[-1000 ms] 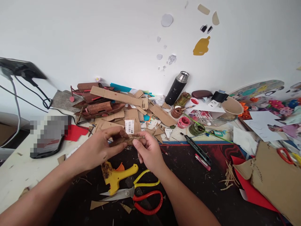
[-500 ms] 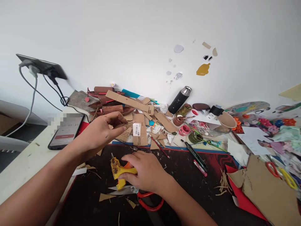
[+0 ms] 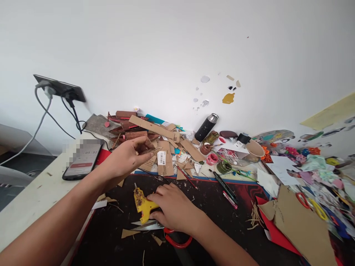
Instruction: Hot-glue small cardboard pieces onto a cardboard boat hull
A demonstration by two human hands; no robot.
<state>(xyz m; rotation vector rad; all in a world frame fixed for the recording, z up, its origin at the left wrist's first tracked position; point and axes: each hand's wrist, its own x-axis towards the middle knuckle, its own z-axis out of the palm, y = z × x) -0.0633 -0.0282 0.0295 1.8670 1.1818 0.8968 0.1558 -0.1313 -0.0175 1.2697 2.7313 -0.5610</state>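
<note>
My left hand [image 3: 129, 155] is raised over the desk, thumb and fingers pinched on a small thin brownish strip [image 3: 155, 150]; its exact kind is hard to make out. Lower down, my right hand [image 3: 173, 205] grips the rear of a yellow glue gun [image 3: 143, 205], thumb on the near side and fingers on the far side. The glue gun's nozzle points away to the upper left, and brown stains cover its body. Partly under the gun and my right hand lie scissors with red handles [image 3: 179, 242]. Cardboard scraps [image 3: 129, 233] lie by the blades.
Cardboard pieces [image 3: 165, 166], brown model boats [image 3: 124, 127], paint jars [image 3: 212, 159] and a black flask [image 3: 206, 126] crowd the back. A phone [image 3: 83, 159] lies left, below a power strip [image 3: 59, 88]. A large cardboard sheet [image 3: 299, 225] and more scissors [image 3: 318, 209] are at right.
The view has tilted up and shifted right. My right hand has turned the glue gun slightly, and its orange trigger no longer shows. My left hand keeps its pinch.
</note>
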